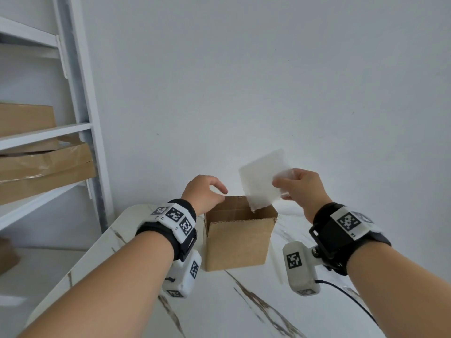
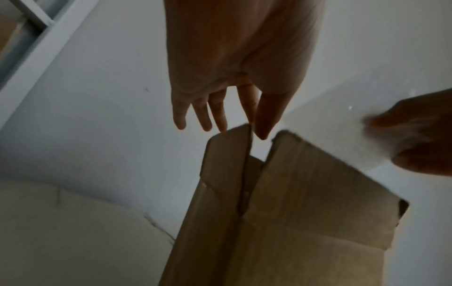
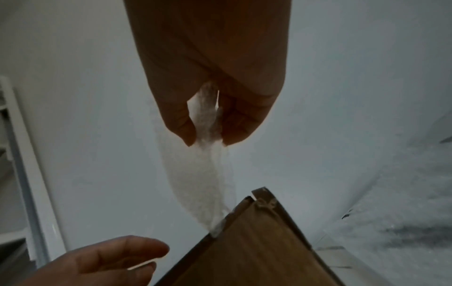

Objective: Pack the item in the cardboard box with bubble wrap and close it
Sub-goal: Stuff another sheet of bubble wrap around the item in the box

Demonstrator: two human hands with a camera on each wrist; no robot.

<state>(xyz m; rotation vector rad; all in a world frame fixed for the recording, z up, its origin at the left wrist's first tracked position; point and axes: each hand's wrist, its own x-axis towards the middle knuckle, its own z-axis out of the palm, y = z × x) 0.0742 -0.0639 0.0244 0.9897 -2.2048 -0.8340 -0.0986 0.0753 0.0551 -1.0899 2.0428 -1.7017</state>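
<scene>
A small brown cardboard box (image 1: 238, 242) stands on the table with its top flaps upright; its inside is hidden. My right hand (image 1: 280, 190) pinches a white sheet of bubble wrap (image 1: 261, 176) between thumb and fingers above the box's far right side. The sheet's lower corner dips just inside the rim. In the right wrist view the sheet (image 3: 203, 183) hangs from the pinch (image 3: 208, 141) down to the box (image 3: 257, 241). My left hand (image 1: 223, 194) hovers at the far left flap with relaxed fingers; thumb and index (image 2: 254, 131) straddle the flap's top edge (image 2: 234, 139).
The box sits on a white marble-patterned table (image 1: 244, 308) close to a plain white wall. A white metal shelf (image 1: 80, 93) at the left holds flat cardboard boxes (image 1: 44, 172). A black cable (image 1: 349, 293) trails from the right wrist camera over the table.
</scene>
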